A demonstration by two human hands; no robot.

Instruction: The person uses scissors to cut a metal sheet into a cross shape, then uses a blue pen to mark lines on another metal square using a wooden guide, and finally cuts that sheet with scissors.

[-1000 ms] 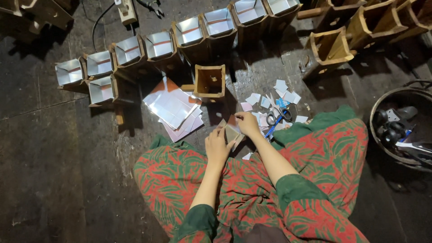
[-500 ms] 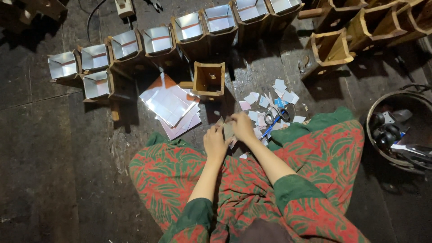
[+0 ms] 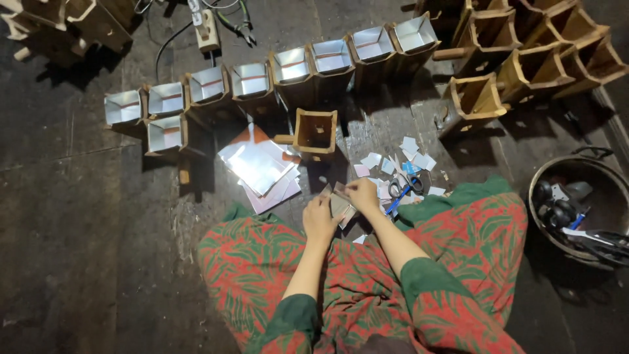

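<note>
A row of foil-lined wooden boxes stands at far left on the dark floor, then a stack of shiny sheets. The left hand and right hand pinch a small shiny piece between them, its shape partly hidden by fingers. Scissors lie among scraps; a basin is cut off at right.

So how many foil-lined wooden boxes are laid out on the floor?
8. Six form a row. One ends it at, one at; a ninth sits below at, so 9. More may lie out of frame.
</note>
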